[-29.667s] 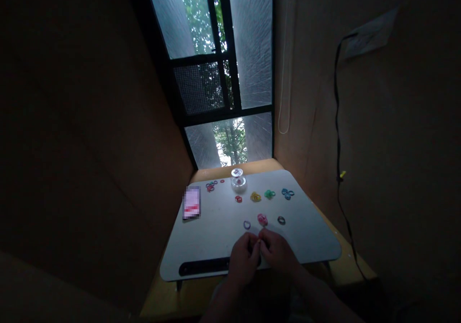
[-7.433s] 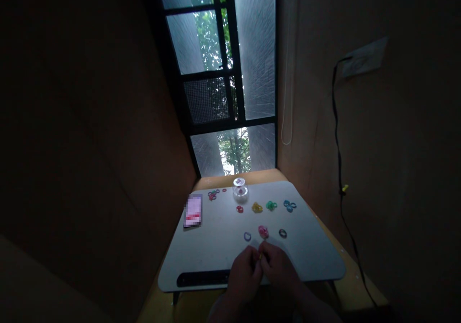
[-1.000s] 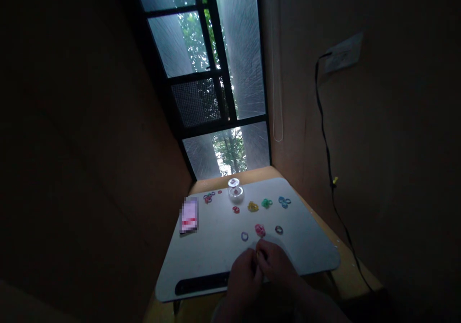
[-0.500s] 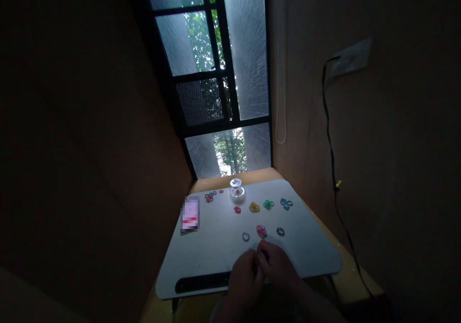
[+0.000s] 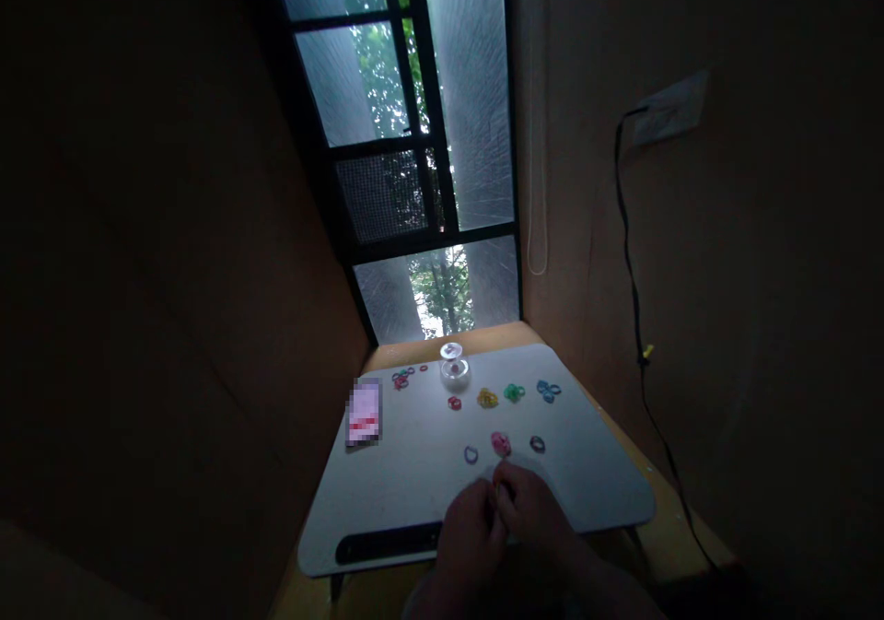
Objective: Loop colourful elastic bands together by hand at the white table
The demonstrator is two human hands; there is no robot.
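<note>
The fingers of the left hand (image 5: 471, 530) and right hand (image 5: 537, 508) are curled closed, meeting; anything held cannot be told. Just beyond, at twelve o'clock, pink bands (image 5: 501, 444) on the counter (image 5: 401, 473) could be scattered by knuckles pushed forward.

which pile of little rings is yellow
The yellow pile sits between the small red pile and the green pile; no other pile is yellow.

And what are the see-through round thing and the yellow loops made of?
The see-through round thing looks like smooth, shiny plastic: it's clear with bright glints, but could be glass. The yellow loops look like thin rubber or soft plastic, bunched together; they're too small to tell their finish.
</note>
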